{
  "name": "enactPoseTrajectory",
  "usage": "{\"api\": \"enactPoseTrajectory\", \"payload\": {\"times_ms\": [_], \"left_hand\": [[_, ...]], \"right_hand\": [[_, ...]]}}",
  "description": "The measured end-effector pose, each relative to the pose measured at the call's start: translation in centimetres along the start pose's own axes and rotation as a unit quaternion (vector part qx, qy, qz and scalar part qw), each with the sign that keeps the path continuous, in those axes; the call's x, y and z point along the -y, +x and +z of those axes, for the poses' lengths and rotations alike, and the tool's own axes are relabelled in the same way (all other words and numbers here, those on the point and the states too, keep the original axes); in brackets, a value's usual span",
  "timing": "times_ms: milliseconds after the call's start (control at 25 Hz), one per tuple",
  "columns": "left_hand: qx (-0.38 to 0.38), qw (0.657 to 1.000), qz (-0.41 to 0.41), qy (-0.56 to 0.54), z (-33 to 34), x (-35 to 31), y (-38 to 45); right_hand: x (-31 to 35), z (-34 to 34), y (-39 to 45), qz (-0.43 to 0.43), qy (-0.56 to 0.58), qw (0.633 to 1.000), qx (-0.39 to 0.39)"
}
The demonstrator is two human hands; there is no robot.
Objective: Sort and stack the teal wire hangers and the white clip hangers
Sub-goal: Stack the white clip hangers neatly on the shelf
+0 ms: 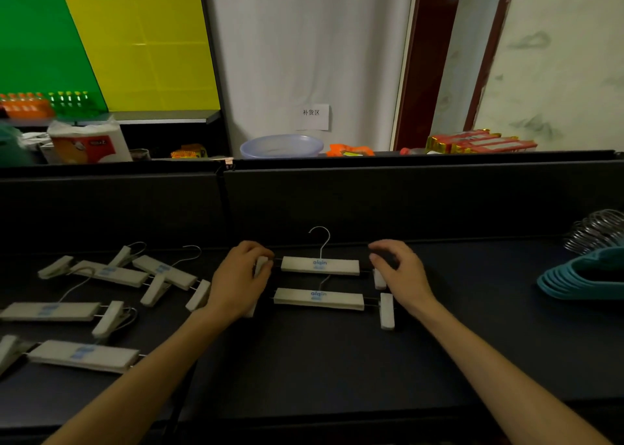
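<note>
Dark shelf surface (pixel 337 360) carries two white clip hangers (pixel 320 265) centred. Left hand (pixel 241 277) pinches one end clip; right hand (pixel 400 270) hovers, fingers loosely curled, holding nothing. Teal wire hangers (pixel 580 279) stacked far right.

Clip hangers (pixel 98 296) left, wire hangers (pixel 587 277) seemingly far right.

White clip hangers (pixel 320 265) with pale blue lettering lie between the hands on a black counter (pixel 304 360). Teal wire hangers (pixel 584 279) with silver hooks sit beyond the right hand (pixel 401 272).
</note>
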State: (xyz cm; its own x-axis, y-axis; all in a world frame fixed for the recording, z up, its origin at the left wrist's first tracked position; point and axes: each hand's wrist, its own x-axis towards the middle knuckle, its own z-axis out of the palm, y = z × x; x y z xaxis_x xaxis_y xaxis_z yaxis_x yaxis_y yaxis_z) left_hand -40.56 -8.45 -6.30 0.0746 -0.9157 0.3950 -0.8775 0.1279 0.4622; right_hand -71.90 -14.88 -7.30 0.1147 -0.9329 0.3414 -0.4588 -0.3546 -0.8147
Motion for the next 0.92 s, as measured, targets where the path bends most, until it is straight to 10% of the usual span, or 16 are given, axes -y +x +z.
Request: {"api": "enactPoseTrajectory", "payload": {"times_ms": [160, 600, 920], "left_hand": [[0.027, 0.999, -0.021, 0.023, 2.1, 0.0, -1.8], [0.012, 0.998, -0.052, -0.012, 1.5, -0.7, -3.8], [0.064, 0.996, -0.058, 0.021, 1.5, -0.5, -4.4]], "right_hand": [[0.1, -0.5, -1.8, -0.051, -0.061, 0.987, -0.139], [0.9, -0.9, -5.4, -0.061, -0.189, 0.978, 0.067], [1.6, -0.8, -6.1, -0.083, -0.303, 0.949, 0.038]]}}
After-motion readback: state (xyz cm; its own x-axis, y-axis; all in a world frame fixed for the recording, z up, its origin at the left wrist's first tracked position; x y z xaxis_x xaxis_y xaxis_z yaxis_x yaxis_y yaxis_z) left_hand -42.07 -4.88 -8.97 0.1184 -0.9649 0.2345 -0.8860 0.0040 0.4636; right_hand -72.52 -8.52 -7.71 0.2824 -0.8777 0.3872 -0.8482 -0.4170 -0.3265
